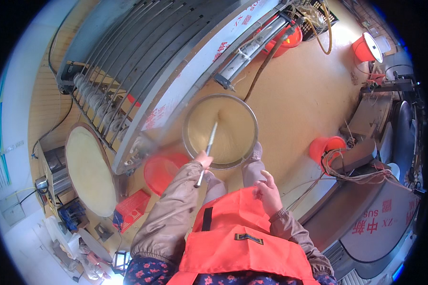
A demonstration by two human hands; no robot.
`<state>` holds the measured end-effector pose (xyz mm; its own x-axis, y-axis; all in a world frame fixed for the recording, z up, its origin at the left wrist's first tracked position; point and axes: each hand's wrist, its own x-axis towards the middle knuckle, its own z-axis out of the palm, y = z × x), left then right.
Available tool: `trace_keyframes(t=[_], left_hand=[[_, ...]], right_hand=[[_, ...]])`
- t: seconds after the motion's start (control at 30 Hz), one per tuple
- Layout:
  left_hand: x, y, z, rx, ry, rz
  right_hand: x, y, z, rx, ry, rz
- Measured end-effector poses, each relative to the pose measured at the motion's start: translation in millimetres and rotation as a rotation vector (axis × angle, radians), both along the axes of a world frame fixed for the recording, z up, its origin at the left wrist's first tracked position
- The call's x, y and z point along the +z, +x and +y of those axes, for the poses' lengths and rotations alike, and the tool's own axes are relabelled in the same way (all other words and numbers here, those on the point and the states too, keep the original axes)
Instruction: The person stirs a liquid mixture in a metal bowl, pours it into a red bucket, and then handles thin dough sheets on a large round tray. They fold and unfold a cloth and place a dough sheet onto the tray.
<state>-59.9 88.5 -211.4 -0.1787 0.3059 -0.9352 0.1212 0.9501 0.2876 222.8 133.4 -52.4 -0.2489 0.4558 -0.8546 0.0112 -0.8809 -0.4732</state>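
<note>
In front of my legs stands a round metal basin [255, 124] holding a pale yellow, batter-like liquid [233, 130]. My left hand [204, 160] is closed around a thin, light-coloured stick [212, 137]. The stick's far end dips into the liquid, and its near end sticks out below my fist. Whatever is on the submerged end is hidden. My right hand [269, 194] is raised beside the orange apron [238, 209], apart from the basin. It holds nothing visible, with one finger stretched out and the others partly bent.
A large metal machine with rods [128, 61] rises at the left, close to the basin. Beside it stand a red tub [164, 171] and a large round vessel of pale material [90, 168]. A red bucket [325, 149] with cables and a curved metal housing [380, 218] stand right.
</note>
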Motion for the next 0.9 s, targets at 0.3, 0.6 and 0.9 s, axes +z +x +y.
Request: trace_keyframes(t=[0.3, 0.6, 0.9], left_hand=[[-49, 58, 3, -0.24, -0.113, -0.047], [40, 43, 14, 0.9, -0.326, -0.957], [55, -15, -15, -0.006, -0.08, 0.143]], right_hand=[[-15, 15, 0, 0.01, -0.063, -0.012], [-5, 19, 14, -0.046, 0.0, -0.005], [-2, 12, -3, -0.008, -0.024, -0.022]])
